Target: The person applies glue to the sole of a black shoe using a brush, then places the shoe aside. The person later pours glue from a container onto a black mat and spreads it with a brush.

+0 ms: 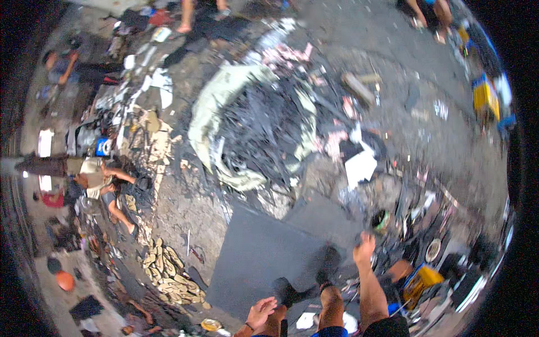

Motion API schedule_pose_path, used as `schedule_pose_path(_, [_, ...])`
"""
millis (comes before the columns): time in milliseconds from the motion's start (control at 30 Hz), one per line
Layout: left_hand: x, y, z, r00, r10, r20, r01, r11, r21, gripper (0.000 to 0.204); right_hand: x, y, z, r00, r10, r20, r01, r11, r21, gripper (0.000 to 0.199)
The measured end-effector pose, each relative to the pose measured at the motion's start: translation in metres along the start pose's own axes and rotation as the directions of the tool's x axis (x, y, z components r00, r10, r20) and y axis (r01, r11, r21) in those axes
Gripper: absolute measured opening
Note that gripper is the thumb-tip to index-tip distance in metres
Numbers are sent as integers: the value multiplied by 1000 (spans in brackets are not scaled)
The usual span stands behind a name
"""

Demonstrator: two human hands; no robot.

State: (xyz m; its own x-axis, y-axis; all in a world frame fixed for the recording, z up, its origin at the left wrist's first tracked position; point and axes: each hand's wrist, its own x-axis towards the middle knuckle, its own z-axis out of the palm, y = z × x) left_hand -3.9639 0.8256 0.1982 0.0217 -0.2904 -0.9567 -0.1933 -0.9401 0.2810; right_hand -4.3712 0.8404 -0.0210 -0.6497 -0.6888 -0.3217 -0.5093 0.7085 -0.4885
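Observation:
I stand on a dark grey sheet (252, 258) laid on the ground, and my two black shoes (328, 264) rest on it. My left hand (261, 312) hangs low by my left knee, fingers apart and holding nothing. My right hand (365, 247) reaches forward past the sheet's right edge, fingers loosely spread and empty. It is just below a small dark round object with a green patch (382, 220) that lies in the clutter.
A heap of black strips (264, 129) lies on pale cloth (210, 106) ahead. Tan sole-shaped pieces (165, 269) are stacked at the lower left. A person (101, 180) sits at the left, and others' feet (185, 22) show at the top. A yellow container (424, 278) sits at the lower right.

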Motion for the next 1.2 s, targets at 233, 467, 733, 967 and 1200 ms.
schedule_pose_path(233, [-33, -14, -123, 865, 502, 5, -470, 806, 360, 37, -58, -70, -85, 972, -109, 210, 152, 968, -199, 25])
schedule_pose_path(467, [-26, 33, -269, 959, 112, -261, -83, 989, 121, 25, -71, -223, -118, 938, 235, 256, -164, 949, -268, 23])
schedule_pose_path(733, [-11, 213, -408, 835, 285, -470, -466, 821, -329, 11, -49, -402, -53, 886, 67, 458, -29, 995, -90, 27])
schedule_pose_path(967, [-19, 312, -477, 832, 32, -554, -421, 688, -591, 13, 77, -575, 57, 859, -37, 511, 224, 924, -310, 22])
schedule_pose_path(1200, [12, 290, -507, 913, -129, -387, -223, 635, -739, 13, 143, -924, 125, 666, -606, 435, 491, 795, 356, 14])
